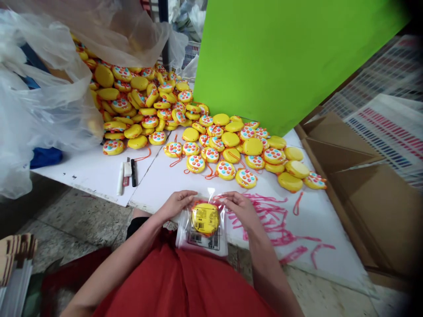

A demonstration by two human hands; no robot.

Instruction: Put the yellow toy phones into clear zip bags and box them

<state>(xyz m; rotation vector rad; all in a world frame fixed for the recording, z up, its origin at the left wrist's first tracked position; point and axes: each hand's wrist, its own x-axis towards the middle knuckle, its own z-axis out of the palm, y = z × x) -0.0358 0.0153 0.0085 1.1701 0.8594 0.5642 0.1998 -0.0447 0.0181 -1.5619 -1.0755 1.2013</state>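
Observation:
A clear plastic bag point(222, 229) with printed text and a barcode lies in front of me at the table's near edge. Inside it sits a round yellow toy point(205, 215), its plain yellow side up and red-orange bits showing at its top. My left hand point(181, 205) pinches the bag's upper left corner between thumb and fingers. At the upper right corner, my right hand point(240, 208) grips it the same way. Under the bag, a stack of similar clear bags point(198, 250) rests against my red clothing.
A big heap of yellow toys point(145, 110) spreads across the white table point(95, 178). Pink strips point(280, 229) lie to the right, beside a cardboard box point(380, 211). Markers point(133, 173) lie at left. A green panel point(264, 57) stands behind; plastic sheeting point(56, 101) hangs at left.

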